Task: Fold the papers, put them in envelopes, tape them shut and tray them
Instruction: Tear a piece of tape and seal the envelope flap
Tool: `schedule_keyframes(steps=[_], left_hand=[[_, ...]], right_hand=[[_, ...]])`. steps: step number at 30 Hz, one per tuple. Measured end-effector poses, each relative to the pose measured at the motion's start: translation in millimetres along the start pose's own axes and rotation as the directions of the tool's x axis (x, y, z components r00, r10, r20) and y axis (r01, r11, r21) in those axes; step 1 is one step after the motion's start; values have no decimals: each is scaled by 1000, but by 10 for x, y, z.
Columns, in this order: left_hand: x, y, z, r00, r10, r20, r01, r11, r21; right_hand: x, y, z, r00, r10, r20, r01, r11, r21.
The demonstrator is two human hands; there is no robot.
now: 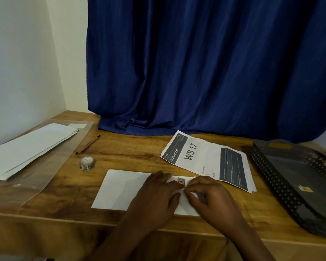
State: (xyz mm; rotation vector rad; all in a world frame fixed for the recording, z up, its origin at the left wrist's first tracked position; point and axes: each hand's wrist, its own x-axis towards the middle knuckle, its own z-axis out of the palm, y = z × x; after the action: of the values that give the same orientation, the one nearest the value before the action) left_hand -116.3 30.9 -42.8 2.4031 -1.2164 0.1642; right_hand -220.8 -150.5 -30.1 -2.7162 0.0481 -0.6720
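A white envelope (119, 189) lies flat near the table's front edge. My left hand (156, 196) rests flat on its right part, fingers straight. My right hand (209, 196) curls its fingertips onto the envelope's right end, beside a small patterned piece of tape (181, 180) stuck on the flap between the two hands. Printed papers (211, 162) marked "WS 17" lie just behind my right hand. A roll of patterned tape (87, 163) stands to the left of the envelope. The black perforated tray (294, 178) sits at the right with only a small yellow scrap in it.
A stack of white envelopes (30, 147) lies on a clear plastic sleeve (51, 166) at the left. A brown pencil (88, 145) lies behind the tape roll. A blue curtain (205, 72) hangs onto the table's back edge.
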Motion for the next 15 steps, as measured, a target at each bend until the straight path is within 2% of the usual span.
schedule_keyframes(steps=[4,9,15], left_hand=[[1,8,-14,999,40,-2,-40,999,32],[18,-8,2,999,38,7,-38,999,12],[17,-14,18,999,38,-17,-38,999,2]], right_hand=[[52,10,7,1000,16,-25,-16,1000,2],[111,36,75,982,80,173,-41,975,-218],[130,52,96,956,149,252,-67,950,-306]])
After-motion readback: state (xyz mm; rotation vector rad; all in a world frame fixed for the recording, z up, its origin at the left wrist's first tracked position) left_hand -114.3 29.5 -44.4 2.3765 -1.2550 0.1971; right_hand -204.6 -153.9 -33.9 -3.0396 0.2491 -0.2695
